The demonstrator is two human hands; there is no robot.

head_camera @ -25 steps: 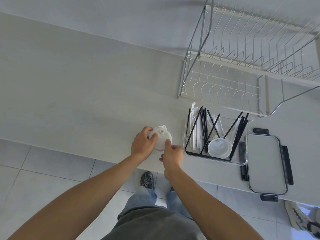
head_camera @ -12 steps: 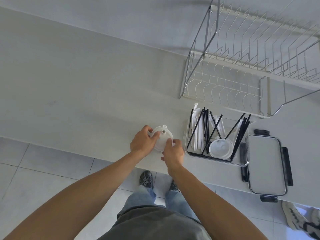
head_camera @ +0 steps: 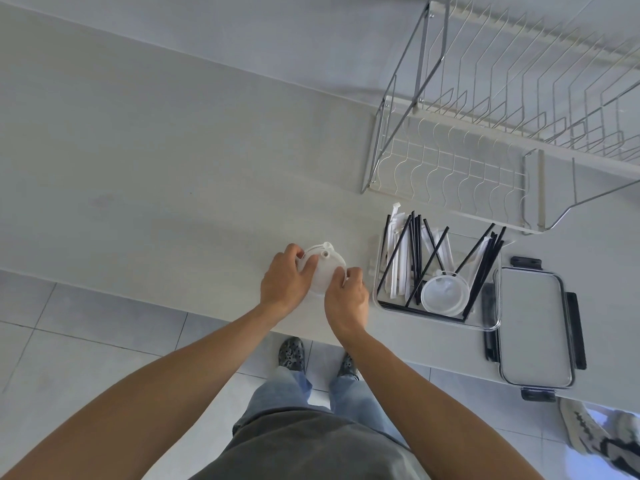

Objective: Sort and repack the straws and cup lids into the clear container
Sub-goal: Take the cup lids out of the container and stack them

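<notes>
Two hands meet over a white cup lid [head_camera: 325,268] that lies on the pale desk [head_camera: 156,161], just left of the clear container [head_camera: 490,323]. The left hand [head_camera: 285,280] has its fingers curled over the lid's left edge, fingertips pressing on its top; the right hand [head_camera: 346,299] pinches the lid's right rim between thumb and forefinger. The lid's small spout and tab point away from the person, at the far side of the disc.

Inside the clear container sits a jumble of straws — black straws [head_camera: 431,261] leaning at crossed angles, and white paper-wrapped straws [head_camera: 394,251] standing toward the left wall, several poking above the rim. A second, translucent cup lid [head_camera: 445,294] rests in the container's near half, propped among the black straws. Whether more lids lie stacked beneath it cannot be told.

Just right of the container, touching or nearly touching its wall, the container's own lid [head_camera: 535,323] lies flat on the desk, its dark latches [head_camera: 576,330] folded outward along its edges. Behind the container stands a wire dish rack [head_camera: 467,161] with nothing visible in its slots.

Below the desk edge — grey floor tiles [head_camera: 86,334], the person's jeans and patterned shoes [head_camera: 291,351], and another shoe [head_camera: 585,431] at the lower right corner.
</notes>
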